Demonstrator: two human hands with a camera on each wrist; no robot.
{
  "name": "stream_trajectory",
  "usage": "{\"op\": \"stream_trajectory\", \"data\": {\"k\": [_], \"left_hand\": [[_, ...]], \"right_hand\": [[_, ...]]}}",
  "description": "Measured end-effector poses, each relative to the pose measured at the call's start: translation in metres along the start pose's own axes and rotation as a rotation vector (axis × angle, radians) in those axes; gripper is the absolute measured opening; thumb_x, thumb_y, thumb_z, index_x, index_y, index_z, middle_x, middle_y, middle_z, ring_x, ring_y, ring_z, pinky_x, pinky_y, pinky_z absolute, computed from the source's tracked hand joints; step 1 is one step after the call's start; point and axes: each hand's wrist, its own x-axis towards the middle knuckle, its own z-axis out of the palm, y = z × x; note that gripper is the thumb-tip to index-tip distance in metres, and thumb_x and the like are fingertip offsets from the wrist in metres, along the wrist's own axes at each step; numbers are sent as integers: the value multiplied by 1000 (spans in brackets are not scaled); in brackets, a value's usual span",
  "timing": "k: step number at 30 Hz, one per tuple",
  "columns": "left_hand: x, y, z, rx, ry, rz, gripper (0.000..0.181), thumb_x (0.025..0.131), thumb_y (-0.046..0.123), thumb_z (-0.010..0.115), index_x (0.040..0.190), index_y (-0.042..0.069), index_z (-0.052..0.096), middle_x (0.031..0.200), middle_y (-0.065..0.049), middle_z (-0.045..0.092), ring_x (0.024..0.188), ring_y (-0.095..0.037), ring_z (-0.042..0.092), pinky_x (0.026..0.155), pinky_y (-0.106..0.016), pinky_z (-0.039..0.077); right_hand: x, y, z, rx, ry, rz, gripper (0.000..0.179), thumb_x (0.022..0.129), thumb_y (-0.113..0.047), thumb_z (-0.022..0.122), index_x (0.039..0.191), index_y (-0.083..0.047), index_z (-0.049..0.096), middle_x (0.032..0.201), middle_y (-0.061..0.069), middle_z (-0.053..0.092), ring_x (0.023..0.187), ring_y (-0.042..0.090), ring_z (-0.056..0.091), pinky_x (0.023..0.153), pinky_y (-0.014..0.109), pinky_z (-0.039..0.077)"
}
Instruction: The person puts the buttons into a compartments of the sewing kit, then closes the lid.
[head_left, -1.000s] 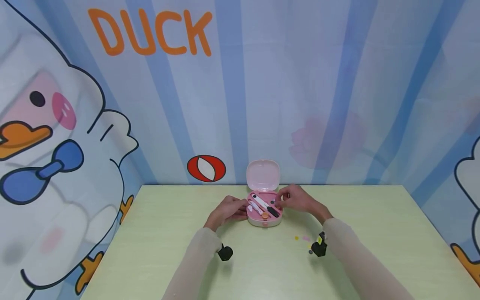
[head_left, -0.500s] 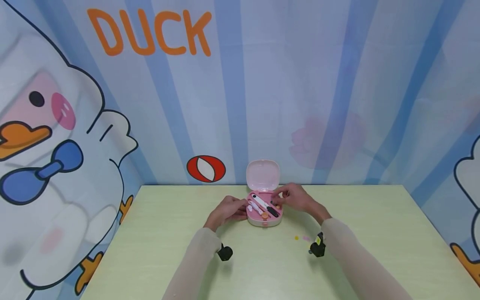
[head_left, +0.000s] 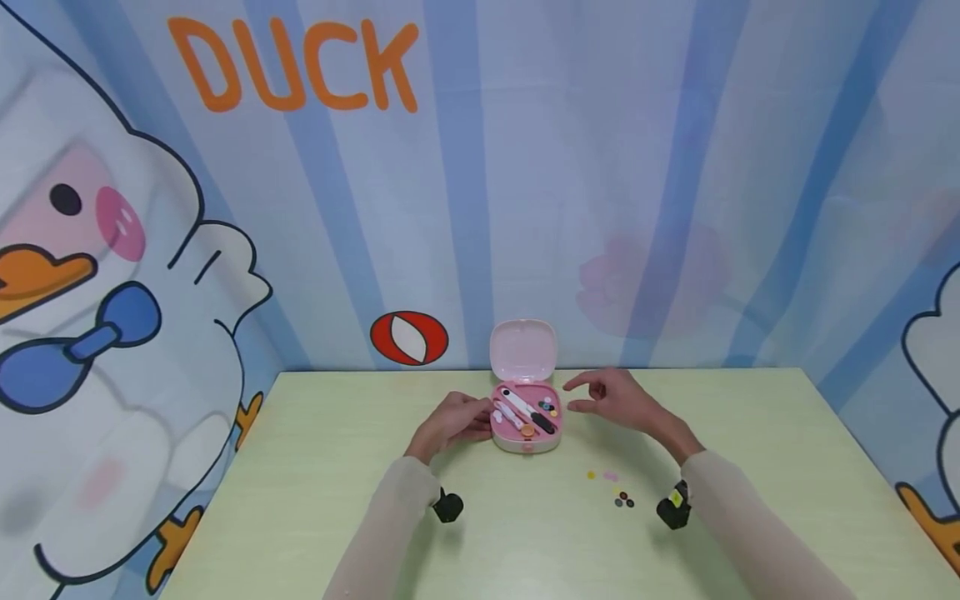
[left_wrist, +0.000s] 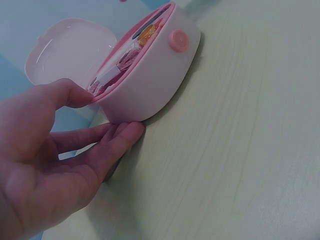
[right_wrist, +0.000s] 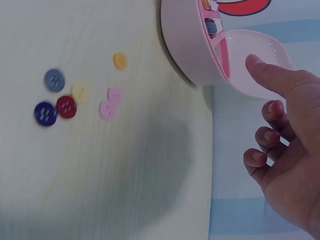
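A small pink and white sewing box (head_left: pixel 527 443) stands on the table with its lid (head_left: pixel 523 350) raised. My left hand (head_left: pixel 453 423) holds it by the left side: in the left wrist view the thumb is on the rim and the fingertips touch the lower wall. A white tool with a black end (head_left: pixel 528 412) lies diagonally inside. Left of that tool are wound thread and a round orange-brown piece (head_left: pixel 528 431); several small buttons (head_left: pixel 548 407) lie in the right compartment. Just right of the box, my right hand (head_left: pixel 622 402) hovers with fingers apart, holding nothing.
Loose buttons lie on the table (head_left: pixel 337 500) right of the box: a yellow one (right_wrist: pixel 120 61), two pink ones (right_wrist: pixel 111 102), a cream one, a red one (right_wrist: pixel 66 107) and two blue ones (right_wrist: pixel 46 113). A printed curtain (head_left: pixel 525 167) hangs behind the table's back edge.
My right hand has moved out of the right compartment to the right of the box, its fingers spreading. Buttons in that compartment now show. The left hand stays on the box.
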Motion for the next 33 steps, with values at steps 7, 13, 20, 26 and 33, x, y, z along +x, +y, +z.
{"op": "stream_trajectory", "data": {"k": [7,13,20,26,33], "left_hand": [[1,-1,0,16,5,-3,36,103,25,64,125,-3,64,107,-15,72,93,-22,71,86,-33,62],[1,-1,0,18,4,0,36,103,25,64,125,-3,64,106,-15,72,93,-22,72,86,-33,62],[0,-1,0,20,5,0,37,103,26,64,125,-3,63,107,-15,72,93,-22,71,86,-33,62],[-1,0,1,20,5,-1,37,103,25,64,127,-3,62,108,-15,71,94,-22,71,86,-33,62],[0,-1,0,17,3,-2,37,103,25,63,126,-4,63,108,-15,72,95,-23,71,87,-33,62]], "right_hand": [[-33,0,-13,-21,-32,-34,33,91,-24,82,120,-10,76,66,-7,45,61,9,39,56,25,34],[-64,5,-17,-23,-69,-27,36,91,-27,81,121,-9,75,68,-9,46,62,6,40,55,24,34],[-98,18,-10,48,-85,-23,39,90,-28,82,120,-4,75,65,-11,42,60,2,36,54,23,33],[-123,29,1,82,-86,-45,35,89,-26,83,116,-5,76,66,-14,43,60,0,36,53,21,33],[-141,40,14,60,-30,-88,27,86,-25,85,107,-10,79,67,-18,42,61,-3,36,52,20,34]]}}
